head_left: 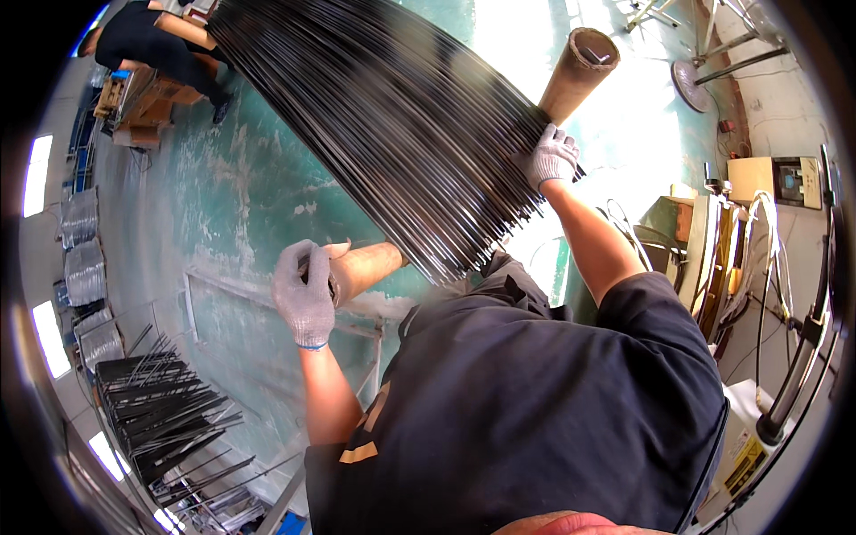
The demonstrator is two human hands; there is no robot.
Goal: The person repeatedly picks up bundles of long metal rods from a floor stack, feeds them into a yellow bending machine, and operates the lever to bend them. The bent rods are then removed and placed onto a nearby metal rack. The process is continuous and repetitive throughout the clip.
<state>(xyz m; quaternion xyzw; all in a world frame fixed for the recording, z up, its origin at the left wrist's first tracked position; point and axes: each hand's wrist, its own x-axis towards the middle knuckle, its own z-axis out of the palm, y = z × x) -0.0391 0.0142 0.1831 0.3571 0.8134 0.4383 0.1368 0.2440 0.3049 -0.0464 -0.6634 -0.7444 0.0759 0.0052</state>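
A wide sheaf of long, thin black rods (383, 107) stretches from the far left toward my body, its near ends fanned out. My left hand (303, 290), in a grey knitted glove, is closed round the open end of a brown cardboard tube (370, 267), whose other end meets the rods' left edge. On the opposite side my right hand (553, 159), gloved in the same way, has its fingers curled at the sheaf's right edge. Just beyond it a second brown tube (575, 80) sticks out from the rods, its hollow end facing up.
Another person (156, 40) bends at the rods' far end, near stacked cardboard boxes (152, 111). More black rods (160, 410) lie in a rack at the lower left. To the right are a control box (794, 183), cables and a round-based metal stand (691, 86).
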